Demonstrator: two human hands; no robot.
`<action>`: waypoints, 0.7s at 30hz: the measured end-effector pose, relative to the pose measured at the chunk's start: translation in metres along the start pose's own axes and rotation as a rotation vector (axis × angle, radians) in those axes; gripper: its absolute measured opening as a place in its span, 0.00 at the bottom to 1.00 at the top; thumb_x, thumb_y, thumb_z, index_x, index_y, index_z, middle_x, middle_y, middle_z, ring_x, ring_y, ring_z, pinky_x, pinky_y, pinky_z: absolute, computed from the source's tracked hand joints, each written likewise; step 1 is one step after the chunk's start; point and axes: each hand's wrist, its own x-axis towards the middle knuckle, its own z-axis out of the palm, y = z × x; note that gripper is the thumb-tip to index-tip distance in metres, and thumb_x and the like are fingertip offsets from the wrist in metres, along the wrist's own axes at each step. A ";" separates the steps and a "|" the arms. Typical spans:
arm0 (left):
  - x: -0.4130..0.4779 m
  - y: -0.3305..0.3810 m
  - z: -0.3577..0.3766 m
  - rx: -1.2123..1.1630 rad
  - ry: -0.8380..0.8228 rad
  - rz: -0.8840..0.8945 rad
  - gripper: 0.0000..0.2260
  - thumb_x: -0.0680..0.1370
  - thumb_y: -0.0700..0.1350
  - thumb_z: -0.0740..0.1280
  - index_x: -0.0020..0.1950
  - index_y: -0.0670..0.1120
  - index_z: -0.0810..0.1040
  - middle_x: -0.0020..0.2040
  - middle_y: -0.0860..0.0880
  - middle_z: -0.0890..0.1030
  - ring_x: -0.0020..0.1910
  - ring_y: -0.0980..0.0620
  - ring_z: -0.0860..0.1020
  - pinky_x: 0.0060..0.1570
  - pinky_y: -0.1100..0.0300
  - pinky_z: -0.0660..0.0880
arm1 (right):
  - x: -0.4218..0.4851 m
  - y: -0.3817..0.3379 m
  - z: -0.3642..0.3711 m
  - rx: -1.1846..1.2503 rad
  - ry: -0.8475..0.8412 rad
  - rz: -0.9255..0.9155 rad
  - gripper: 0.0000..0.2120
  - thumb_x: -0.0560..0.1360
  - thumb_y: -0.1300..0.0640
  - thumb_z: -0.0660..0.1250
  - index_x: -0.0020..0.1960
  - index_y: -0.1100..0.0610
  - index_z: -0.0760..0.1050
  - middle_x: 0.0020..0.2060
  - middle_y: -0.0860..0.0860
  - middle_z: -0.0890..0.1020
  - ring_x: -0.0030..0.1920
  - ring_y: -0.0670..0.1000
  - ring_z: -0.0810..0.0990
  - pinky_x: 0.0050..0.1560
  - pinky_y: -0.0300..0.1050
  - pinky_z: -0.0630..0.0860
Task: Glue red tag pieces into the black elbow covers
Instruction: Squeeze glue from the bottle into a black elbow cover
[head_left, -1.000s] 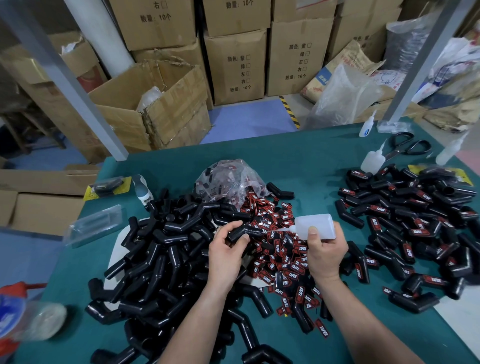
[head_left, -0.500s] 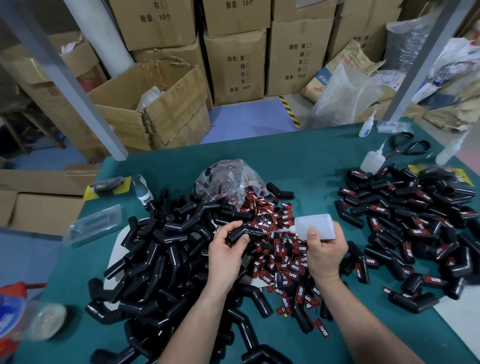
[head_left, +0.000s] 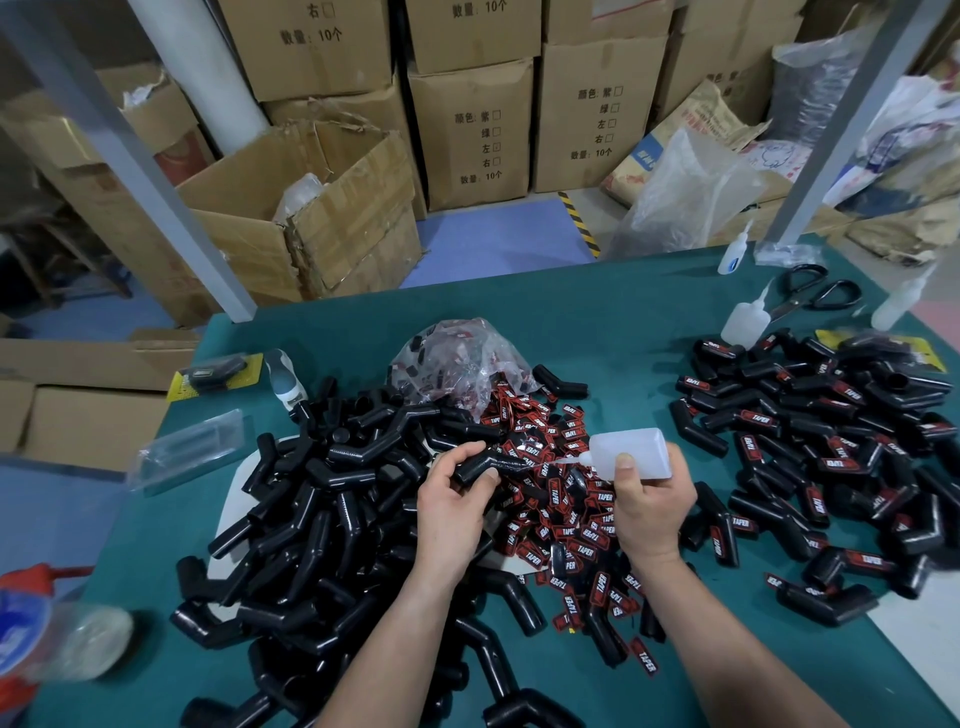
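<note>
One black elbow cover (head_left: 480, 464) sits pinched in the left hand (head_left: 454, 506) near the middle of the green surface (head_left: 597, 322), above a scatter of red tag pieces (head_left: 561, 499). The right hand (head_left: 649, 509) grips a white glue bottle (head_left: 631, 453) on its side, nozzle tip at the cover's end. Untagged covers (head_left: 322, 509) heap toward the left edge; tagged covers (head_left: 831, 441) spread toward the right edge, with scissors (head_left: 815, 296) near the far right corner.

Bare tabletop (head_left: 597, 317) runs across the far middle; a black cover heap (head_left: 322, 519) blocks the left, a tagged cover heap (head_left: 831, 441) the right.
</note>
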 end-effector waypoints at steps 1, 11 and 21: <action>0.000 0.000 0.000 -0.001 0.000 -0.003 0.15 0.79 0.38 0.74 0.58 0.58 0.83 0.47 0.53 0.87 0.37 0.53 0.80 0.35 0.64 0.78 | 0.000 -0.001 0.000 -0.001 0.000 0.002 0.14 0.70 0.47 0.66 0.43 0.59 0.72 0.35 0.45 0.75 0.35 0.35 0.77 0.33 0.25 0.70; 0.000 0.001 0.000 0.018 -0.013 0.008 0.18 0.79 0.38 0.74 0.55 0.64 0.83 0.52 0.53 0.87 0.46 0.51 0.85 0.48 0.51 0.83 | -0.001 -0.002 0.000 0.011 -0.009 0.014 0.15 0.70 0.47 0.66 0.45 0.60 0.72 0.36 0.46 0.76 0.37 0.35 0.78 0.34 0.26 0.72; 0.001 -0.001 0.001 -0.002 -0.008 0.003 0.19 0.79 0.37 0.73 0.55 0.63 0.84 0.51 0.53 0.87 0.46 0.49 0.85 0.50 0.50 0.83 | 0.001 -0.001 0.000 0.018 0.015 0.033 0.16 0.70 0.47 0.66 0.45 0.61 0.73 0.36 0.46 0.76 0.36 0.35 0.78 0.35 0.27 0.72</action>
